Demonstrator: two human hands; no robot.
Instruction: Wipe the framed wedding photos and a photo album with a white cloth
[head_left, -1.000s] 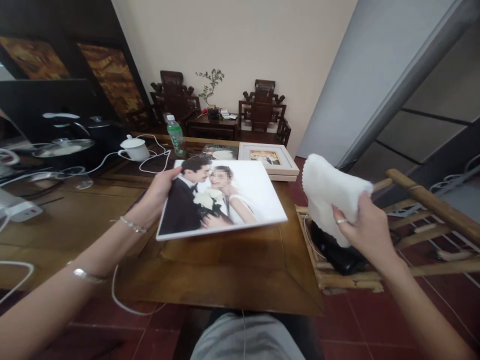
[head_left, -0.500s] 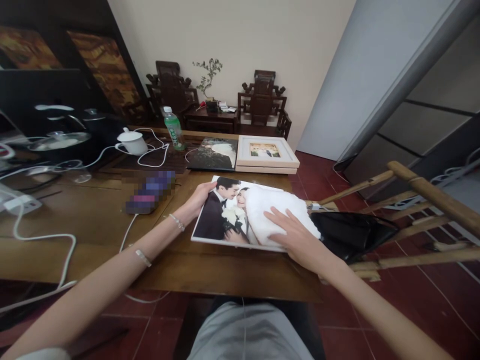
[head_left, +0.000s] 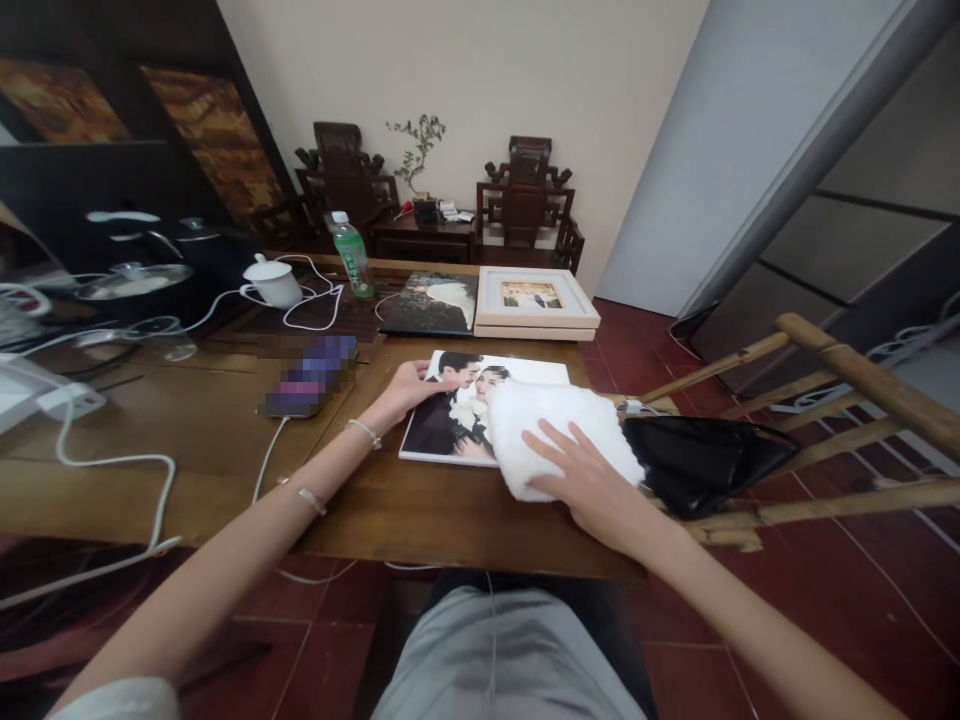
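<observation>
A wedding photo panel with a white edge lies on the wooden table, showing a couple in dark and white clothes. My left hand grips its left edge, the thumb over the picture and the other fingers partly hidden. A thick white cloth covers the right part of the panel and overhangs its near edge. On top of the cloth rests my right hand, fingers spread and flat. What lies under the cloth is hidden.
Behind the panel are a dark photo panel and stacked light frames. A green-labelled bottle, white lidded cup, blurred-out phone and white cables stand or lie leftward. A black bag and bamboo chair are at right.
My right hand and the cloth have moved down over the panel's near edge. The panel has shifted slightly up and right, and my left thumb reaches further onto it.
</observation>
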